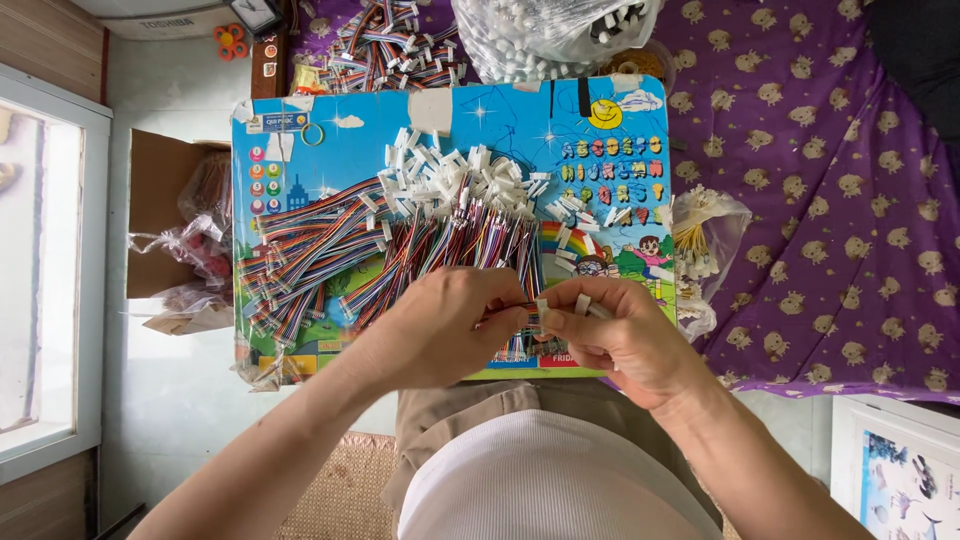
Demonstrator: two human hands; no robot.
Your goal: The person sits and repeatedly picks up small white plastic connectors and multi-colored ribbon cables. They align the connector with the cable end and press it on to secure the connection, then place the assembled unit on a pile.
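My left hand (440,325) pinches the end of a thin multicoloured ribbon cable (518,318) over the near edge of a colourful children's board (300,150). My right hand (610,335) holds a small white plastic connector (543,311) against that cable end, with another white connector (582,303) between its fingers. On the board lies a pile of white connectors (450,175) and several bundles of ribbon cables (320,240) with white plugs.
A clear bag of white parts (545,35) and more cable bundles (385,45) lie beyond the board. A plastic bag of small pieces (705,235) sits at the board's right on purple patterned cloth (830,200). An open cardboard box (160,200) with bags stands left.
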